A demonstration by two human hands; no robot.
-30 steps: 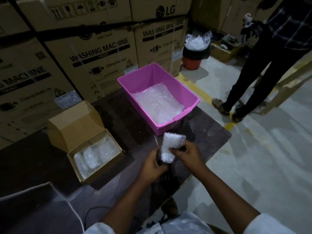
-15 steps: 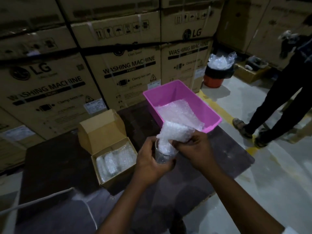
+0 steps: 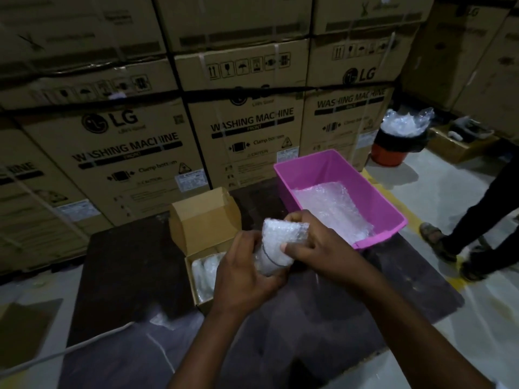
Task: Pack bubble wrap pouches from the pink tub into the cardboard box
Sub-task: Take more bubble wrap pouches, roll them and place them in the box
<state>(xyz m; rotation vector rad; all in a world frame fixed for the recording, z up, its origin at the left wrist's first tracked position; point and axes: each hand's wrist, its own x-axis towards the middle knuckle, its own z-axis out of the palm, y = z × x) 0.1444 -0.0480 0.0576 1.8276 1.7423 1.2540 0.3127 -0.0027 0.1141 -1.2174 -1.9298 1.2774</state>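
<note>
Both hands hold one bubble wrap pouch point(image 3: 276, 242) above the dark table, just right of the open cardboard box point(image 3: 206, 220). My left hand point(image 3: 241, 276) grips its lower end, where a clear glass-like rim shows. My right hand point(image 3: 317, 248) pinches its upper part. The box holds several wrapped pouches point(image 3: 203, 273), partly hidden behind my left hand. The pink tub point(image 3: 331, 169) stands at the back right with more bubble wrap point(image 3: 328, 206) lying flat in it.
The dark table point(image 3: 126, 276) has a white cable point(image 3: 84, 343) across its front left. Stacked washing-machine cartons point(image 3: 247, 122) wall off the back. A person's legs point(image 3: 483, 214) stand on the floor at right, near a bin point(image 3: 393, 144) stuffed with plastic.
The view has swung up and left, so tub and box sit further right in frame. Both hands have kept hold of the pouch and shifted with it toward the box.
</note>
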